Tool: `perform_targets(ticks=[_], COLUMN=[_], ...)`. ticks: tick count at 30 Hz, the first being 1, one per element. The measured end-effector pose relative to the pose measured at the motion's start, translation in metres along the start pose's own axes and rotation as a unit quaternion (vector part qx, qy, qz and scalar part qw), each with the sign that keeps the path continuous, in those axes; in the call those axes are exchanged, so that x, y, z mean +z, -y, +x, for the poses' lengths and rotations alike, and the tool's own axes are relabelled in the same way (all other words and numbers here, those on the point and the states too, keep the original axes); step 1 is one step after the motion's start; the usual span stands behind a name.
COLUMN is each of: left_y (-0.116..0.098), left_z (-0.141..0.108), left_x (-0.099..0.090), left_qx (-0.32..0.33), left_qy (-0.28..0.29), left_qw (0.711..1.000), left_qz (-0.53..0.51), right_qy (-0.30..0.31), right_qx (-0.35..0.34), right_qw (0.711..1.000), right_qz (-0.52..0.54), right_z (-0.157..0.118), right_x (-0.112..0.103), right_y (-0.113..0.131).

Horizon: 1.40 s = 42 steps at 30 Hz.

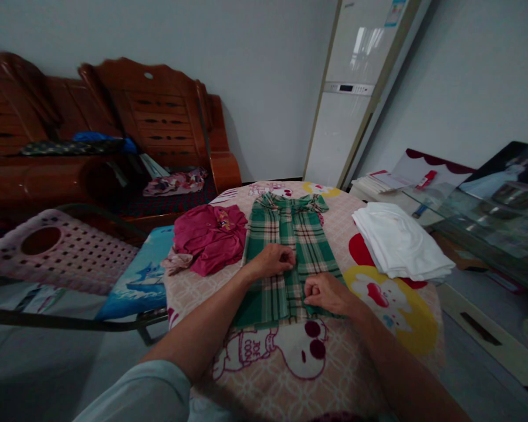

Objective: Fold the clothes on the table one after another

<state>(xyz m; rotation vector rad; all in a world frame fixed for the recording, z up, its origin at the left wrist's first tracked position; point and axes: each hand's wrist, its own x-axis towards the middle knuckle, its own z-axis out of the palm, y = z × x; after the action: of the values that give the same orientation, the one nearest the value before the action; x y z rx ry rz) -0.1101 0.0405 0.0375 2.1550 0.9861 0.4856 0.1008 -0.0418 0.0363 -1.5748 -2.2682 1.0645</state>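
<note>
Green plaid garment (310, 234) flat on counter (264, 387) from centre toward 12 o'clock, nothing on it but the person's hands. Left hand (275, 259) over its middle, grip curled, can't tell if pinching; right hand (328, 293) near the hem, grip looks pinched on cloth. Crumpled magenta clothing (209, 237) at 10, folded white stack (398, 240) at 2, both just beside. Chair (83, 252) with blue cushion (143, 275) at 9, wooden seats (158, 111) at 11. Glass shelf (479, 214) past the stack holds containers, contents unclear
</note>
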Motion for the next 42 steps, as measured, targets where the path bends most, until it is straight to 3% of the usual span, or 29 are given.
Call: perform_targets(ticks=[7,12,16,20,25,29,35,39,42], left_y=[-0.007,-0.032,-0.052,-0.061,-0.06,-0.054,-0.04,-0.033,-0.028], left_z=[-0.009,-0.042,-0.078,-0.103,-0.109,-0.103,-0.099,-0.08,-0.052], left_x=[-0.015,-0.019,-0.002,0.02,0.041,0.046,0.019,-0.018,-0.05], left_qx=[-0.007,0.024,0.049,0.041,0.026,0.014,0.053,0.087,0.09], left_qy=[0.022,0.075,0.125,0.109,0.071,0.042,0.057,0.063,0.087], left_qw=[0.994,0.967,0.949,0.936,0.928,0.936,0.963,0.971,0.97], left_qz=[0.109,0.242,0.286,0.333,0.366,0.35,0.258,0.215,0.209], right_qy=[-0.069,-0.076,-0.084,-0.131,-0.169,-0.178,-0.161,-0.16,-0.167], right_qx=[-0.071,-0.131,-0.143,-0.135,-0.141,-0.161,-0.151,-0.129,-0.103], right_qw=[0.987,0.962,0.939,0.906,0.885,0.893,0.94,0.951,0.953], right_qz=[-0.125,-0.228,-0.302,-0.378,-0.41,-0.381,-0.26,-0.232,-0.231], right_z=[-0.03,-0.067,-0.077,-0.072,-0.06,-0.057,-0.051,-0.033,-0.009], right_x=[-0.009,-0.005,0.013,0.03,0.039,0.035,0.014,-0.011,-0.036], right_y=[0.002,-0.005,-0.007,-0.002,-0.007,-0.018,-0.017,-0.001,0.012])
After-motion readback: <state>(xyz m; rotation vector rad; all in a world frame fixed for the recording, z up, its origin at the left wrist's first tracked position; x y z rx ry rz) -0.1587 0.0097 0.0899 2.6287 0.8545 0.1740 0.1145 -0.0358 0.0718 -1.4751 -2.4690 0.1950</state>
